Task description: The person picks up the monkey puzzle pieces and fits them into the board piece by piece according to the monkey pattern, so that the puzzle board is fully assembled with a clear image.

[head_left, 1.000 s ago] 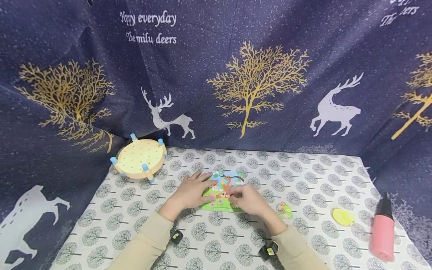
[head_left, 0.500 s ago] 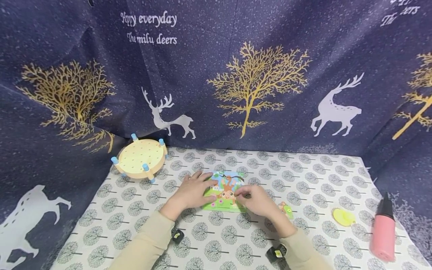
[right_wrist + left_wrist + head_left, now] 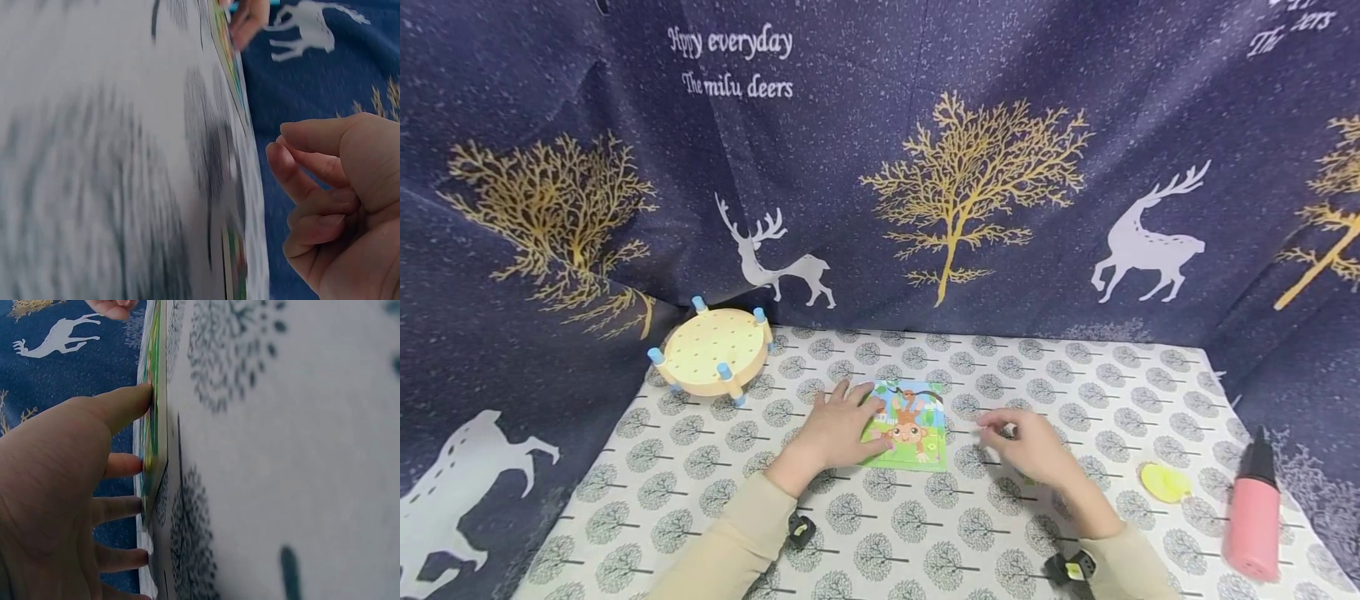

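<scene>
A monkey picture puzzle (image 3: 917, 417) lies flat on the patterned cloth, in the middle of the head view. My left hand (image 3: 838, 429) rests on its left side with fingers spread; in the left wrist view the thumb (image 3: 128, 406) touches the board's top. To the right of the puzzle, my right hand (image 3: 1033, 446) hovers over the cloth, holding nothing. Its fingers are loosely bent, with thumb and index tips close together in the right wrist view. Below that hand a separate puzzle piece (image 3: 234, 269) lies on the cloth, mostly hidden in the head view.
A round pegboard (image 3: 715, 350) with blue-tipped pegs stands at the back left. On the right lie a small yellow object (image 3: 1163, 482) and a pink bottle with a black nozzle (image 3: 1253, 525). A dark blue deer-print curtain (image 3: 880, 167) hangs behind the table.
My right hand has left the puzzle and moved right, over the separate piece, uncovering the puzzle's right side. My left hand stays on the board with a slight shift.
</scene>
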A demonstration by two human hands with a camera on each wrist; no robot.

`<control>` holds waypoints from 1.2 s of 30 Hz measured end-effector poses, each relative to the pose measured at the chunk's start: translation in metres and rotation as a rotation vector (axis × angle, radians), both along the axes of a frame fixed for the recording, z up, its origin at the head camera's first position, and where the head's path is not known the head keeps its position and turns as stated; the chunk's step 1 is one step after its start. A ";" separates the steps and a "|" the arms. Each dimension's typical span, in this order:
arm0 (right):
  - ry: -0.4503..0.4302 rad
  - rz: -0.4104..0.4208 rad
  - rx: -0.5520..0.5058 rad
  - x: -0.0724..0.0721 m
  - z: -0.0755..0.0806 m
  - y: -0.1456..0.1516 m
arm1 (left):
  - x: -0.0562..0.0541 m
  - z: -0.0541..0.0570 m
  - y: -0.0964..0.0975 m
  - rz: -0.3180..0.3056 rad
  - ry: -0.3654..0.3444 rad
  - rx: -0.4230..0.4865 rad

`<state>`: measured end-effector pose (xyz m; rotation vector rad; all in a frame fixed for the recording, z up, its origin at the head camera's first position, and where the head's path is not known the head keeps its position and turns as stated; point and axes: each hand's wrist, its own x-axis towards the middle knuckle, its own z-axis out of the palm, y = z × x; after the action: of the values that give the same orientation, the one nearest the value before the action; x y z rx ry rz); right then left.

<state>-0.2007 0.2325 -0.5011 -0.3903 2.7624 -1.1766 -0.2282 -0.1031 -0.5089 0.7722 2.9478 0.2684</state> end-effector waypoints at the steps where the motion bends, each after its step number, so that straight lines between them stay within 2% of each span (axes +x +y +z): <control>1: -0.005 -0.009 0.001 0.001 0.000 0.007 | 0.000 0.000 0.000 0.001 0.002 0.004; 7: -0.009 -0.025 0.044 0.007 0.001 0.047 | 0.001 0.003 0.004 -0.008 -0.009 -0.007; 14: -0.001 0.024 0.124 0.016 -0.001 0.075 | -0.001 0.003 0.011 -0.006 -0.039 0.011; 16: 0.032 0.045 0.182 0.018 -0.002 0.079 | -0.001 0.002 0.012 -0.006 -0.043 0.015; 19: 0.061 0.094 0.215 0.020 -0.003 0.081 | -0.002 0.002 0.014 -0.020 -0.054 0.015; 24: 0.058 0.131 0.236 0.022 -0.001 0.081 | -0.001 0.004 0.020 -0.038 -0.070 0.024; 32: -0.031 0.076 0.220 0.023 0.000 0.079 | -0.001 0.005 0.026 -0.018 -0.068 0.008; 36: -0.039 0.067 0.220 0.023 -0.001 0.079 | -0.001 0.004 0.028 -0.024 -0.064 -0.008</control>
<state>-0.1776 0.3115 -0.5018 -0.4265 2.7821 -0.8451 -0.2294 -0.0750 -0.5048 0.7823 2.8758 0.2749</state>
